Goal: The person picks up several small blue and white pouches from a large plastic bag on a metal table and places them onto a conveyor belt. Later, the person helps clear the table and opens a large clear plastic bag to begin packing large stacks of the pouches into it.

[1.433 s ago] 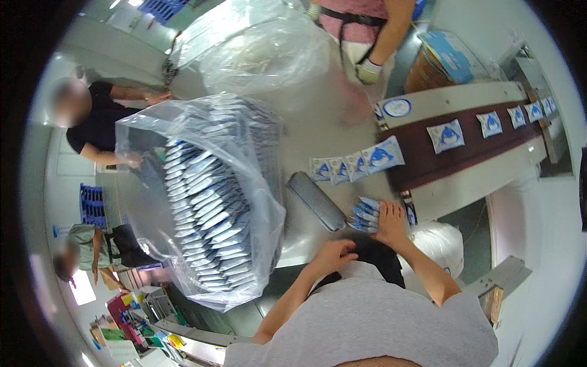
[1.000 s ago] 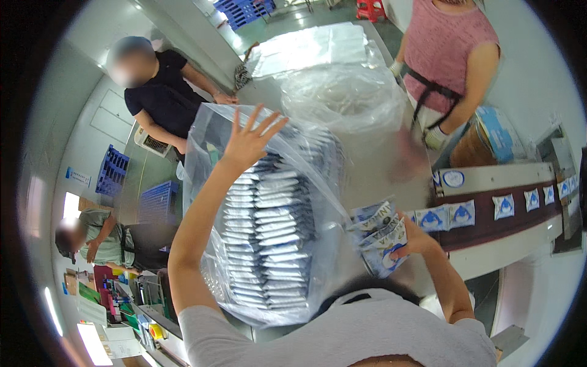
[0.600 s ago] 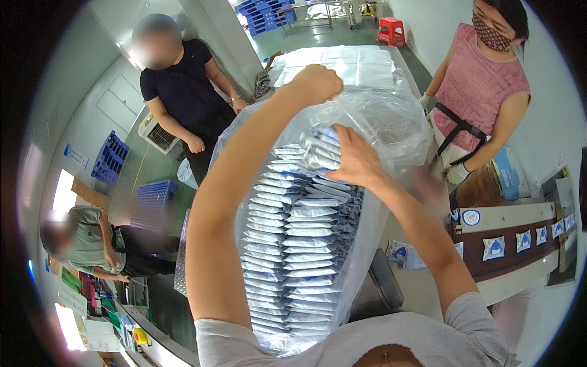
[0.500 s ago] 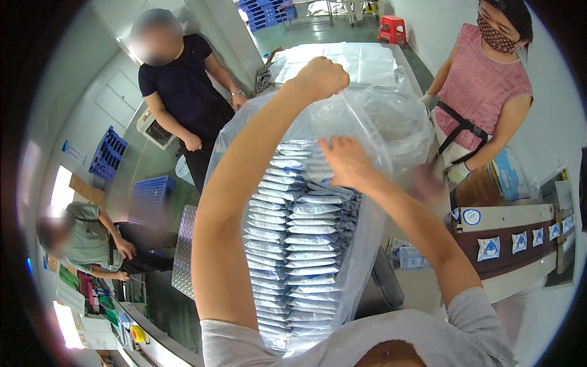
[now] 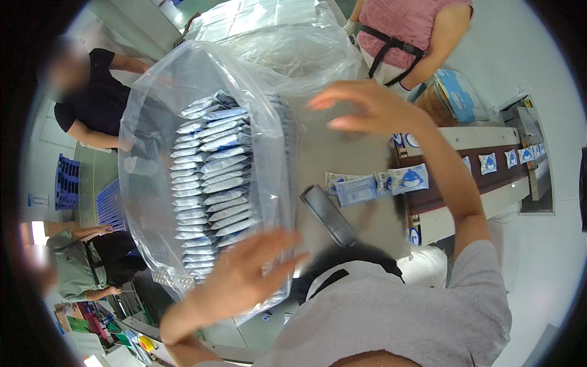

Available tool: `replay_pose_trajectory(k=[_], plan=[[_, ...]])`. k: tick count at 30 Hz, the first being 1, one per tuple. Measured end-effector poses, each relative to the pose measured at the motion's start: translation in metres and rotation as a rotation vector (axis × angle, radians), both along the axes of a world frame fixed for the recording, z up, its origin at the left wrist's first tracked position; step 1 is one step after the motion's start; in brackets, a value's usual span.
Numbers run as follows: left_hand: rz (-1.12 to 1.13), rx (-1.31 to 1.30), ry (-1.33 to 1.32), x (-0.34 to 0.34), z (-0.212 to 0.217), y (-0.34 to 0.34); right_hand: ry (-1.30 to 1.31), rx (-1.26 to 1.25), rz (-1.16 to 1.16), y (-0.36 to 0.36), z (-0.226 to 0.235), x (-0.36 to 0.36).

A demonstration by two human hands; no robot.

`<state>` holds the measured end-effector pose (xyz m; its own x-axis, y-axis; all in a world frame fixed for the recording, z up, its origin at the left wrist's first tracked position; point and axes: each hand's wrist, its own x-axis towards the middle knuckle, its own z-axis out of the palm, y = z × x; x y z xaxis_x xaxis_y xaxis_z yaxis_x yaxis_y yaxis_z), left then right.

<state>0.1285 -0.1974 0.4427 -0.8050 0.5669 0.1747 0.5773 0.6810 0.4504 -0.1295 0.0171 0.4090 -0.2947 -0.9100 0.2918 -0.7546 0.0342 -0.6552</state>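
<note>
A large clear plastic bag [image 5: 269,156] stands on the left, its mouth wide apart. Inside it, small white-and-blue sachets [image 5: 205,183] are stacked in rows. My left hand [image 5: 244,272], smeared by motion, is over the near end of the bag with its fingers apart and nothing seen in them. To the right of the bag, my right hand [image 5: 373,107] hovers above the metal table [image 5: 315,153]. Its fingers are spread and bent a little, holding nothing. Below it, several loose sachets [image 5: 358,191] lie in a cluster beside the conveyor belt.
More sachets ride spaced along the brown conveyor belt [image 5: 437,196] at right. A dark grey bar-shaped object [image 5: 329,215] lies near my body. Clear plastic sheeting [image 5: 293,58] covers the far table. One co-worker in pink [image 5: 403,30] stands far right; two others stand at left.
My left hand has let go of the bag's rim and come down toward me. My right hand has left the bag and moved right. The view has swung toward the conveyor.
</note>
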Motion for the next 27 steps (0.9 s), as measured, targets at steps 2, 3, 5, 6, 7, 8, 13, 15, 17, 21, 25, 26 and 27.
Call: replay_pose_trajectory(k=[2,3,5,6,7,8,13,15,17,21,25,26,27], plan=[[-0.045,0.189,-0.42,0.038,-0.005,0.024,-0.092,0.075,-0.135,0.054,-0.034,-0.031],[-0.012,0.345,-0.568,0.048,-0.019,0.035,-0.187,0.125,-0.203,0.08,-0.058,-0.044],[0.095,0.469,-0.583,0.057,-0.077,0.062,-0.075,0.353,-0.197,0.132,-0.116,-0.066],[0.174,0.429,-0.556,0.046,-0.104,0.076,-0.091,0.542,-0.147,0.142,-0.145,-0.067],[0.259,0.388,-0.525,0.027,-0.136,0.087,-0.102,0.727,-0.087,0.147,-0.174,-0.067],[0.307,0.195,-0.389,0.006,-0.185,0.092,-0.006,0.801,-0.029,0.145,-0.209,-0.06],[0.337,-0.291,-0.301,-0.147,-0.339,0.125,0.044,0.974,-0.223,0.135,-0.338,0.009],[0.249,-0.399,-0.389,-0.167,-0.359,0.137,0.085,1.165,-0.238,0.126,-0.34,0.047],[0.144,-0.495,-0.49,-0.165,-0.363,0.154,0.125,0.982,-0.326,0.137,-0.332,0.092],[-0.168,-0.666,-0.341,-0.143,-0.345,0.167,0.104,0.665,-0.629,0.173,-0.333,0.188],[-0.189,-0.533,-0.335,-0.11,-0.36,0.146,-0.413,0.608,-0.756,0.188,-0.317,0.237],[-0.084,-0.489,-0.36,-0.107,-0.357,0.141,-0.412,0.599,-0.759,0.197,-0.305,0.242],[0.039,-0.373,-0.35,-0.107,-0.345,0.137,-0.519,0.509,-0.816,0.21,-0.293,0.246]])
